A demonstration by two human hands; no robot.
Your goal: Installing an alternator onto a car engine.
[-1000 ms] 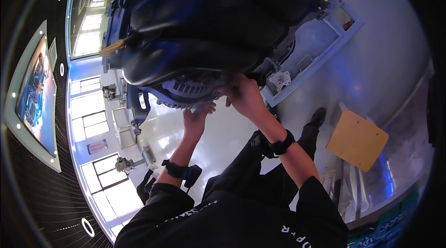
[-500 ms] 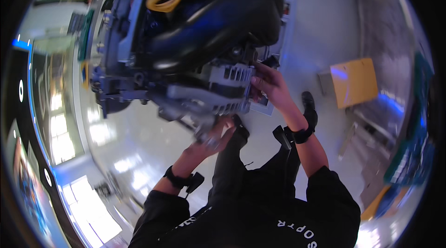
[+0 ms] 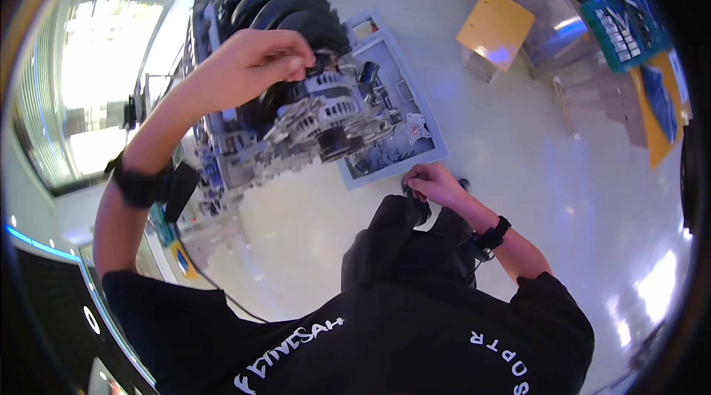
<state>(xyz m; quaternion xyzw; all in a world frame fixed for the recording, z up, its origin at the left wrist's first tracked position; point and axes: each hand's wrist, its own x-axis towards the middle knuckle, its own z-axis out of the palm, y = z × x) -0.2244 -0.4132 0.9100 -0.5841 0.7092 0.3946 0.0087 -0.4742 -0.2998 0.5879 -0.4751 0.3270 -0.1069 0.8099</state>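
A car engine with a ribbed black intake manifold (image 3: 285, 6) stands at the upper left. On its near side is a silver alternator (image 3: 329, 102) with slotted vents, and a dark pulley (image 3: 338, 145) sits below it. My left hand (image 3: 259, 65) is raised over the alternator's far left side, its fingers curled and thumb drawn in; anything between them is hidden. Away from the engine, by the near edge of a grey tray (image 3: 396, 165), my right hand (image 3: 435, 185) has its fingers bent together. I cannot make out what it holds, if anything.
Loose metal parts lie in the tray, among them a silver star-shaped piece (image 3: 416, 127). A yellow-topped stool (image 3: 496, 28) stands to the right. Beyond it are a grey bench (image 3: 563, 39) and green tool cases (image 3: 622, 25) at the upper right.
Both hands have left the alternator's near end. My left hand has risen to its far left; my right has drawn back toward my body. The engine now appears smaller and farther off.
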